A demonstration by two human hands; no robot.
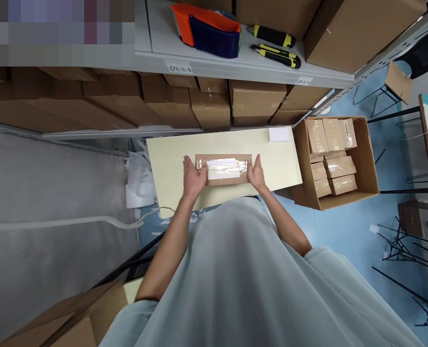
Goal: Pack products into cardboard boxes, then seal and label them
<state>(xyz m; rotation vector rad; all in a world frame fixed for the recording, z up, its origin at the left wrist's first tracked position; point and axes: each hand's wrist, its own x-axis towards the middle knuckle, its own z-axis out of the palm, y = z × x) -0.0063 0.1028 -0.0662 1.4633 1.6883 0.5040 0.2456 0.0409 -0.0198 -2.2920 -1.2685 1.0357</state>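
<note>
A small brown cardboard box point(217, 182), with white labels and clear tape on its top, is over the pale yellow tabletop point(178, 154). My left hand point(194, 178) grips its left end, thumb on the top side. At the other end, my right hand point(256, 174) presses against the box with the fingers pointing up along its side. Both hands hold the box between them. Whether its underside touches the table cannot be made out. A small white box or stack of paper point(278, 134) lies at the table's back right.
A large open carton point(299, 159) of taped small boxes stands right of the table. Behind, a grey shelf point(214, 65) bears cartons, two utility knives point(276, 56) and an orange-and-blue tape dispenser-like object point(214, 36). White plastic point(140, 180) and a pale cable point(91, 220) are at left.
</note>
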